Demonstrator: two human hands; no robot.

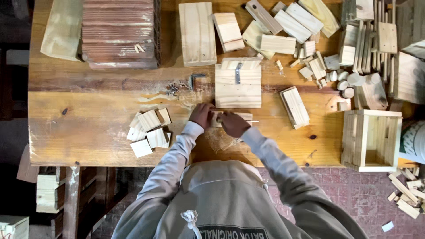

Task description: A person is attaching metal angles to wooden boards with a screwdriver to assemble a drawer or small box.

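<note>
**Both hands on a small pine block at the bench's near edge**

Head view: the left hand (201,115) and the right hand (233,123) close from either side on a small pale rectangular pine block (218,117); it rests on the long honey-coloured wooden workbench (88,128), just in front of a larger pale slatted pine panel (238,84); fingers curl round the block's ends, so both grips appear closed on it, though how tightly cannot be told. A thin rod-like piece (252,121) shows beside the right hand; whether it is gripped is unclear. Judged handling: the block looks light, rigid and dry, not slippery, with corners liable to splinter; best held across its short ends, as now. To the left lies a cluster of small square pale offcuts (149,130); a scatter of dark metal fasteners (172,90) sits beyond; an open slatted pine box (371,140) stands well apart to the right.
</note>
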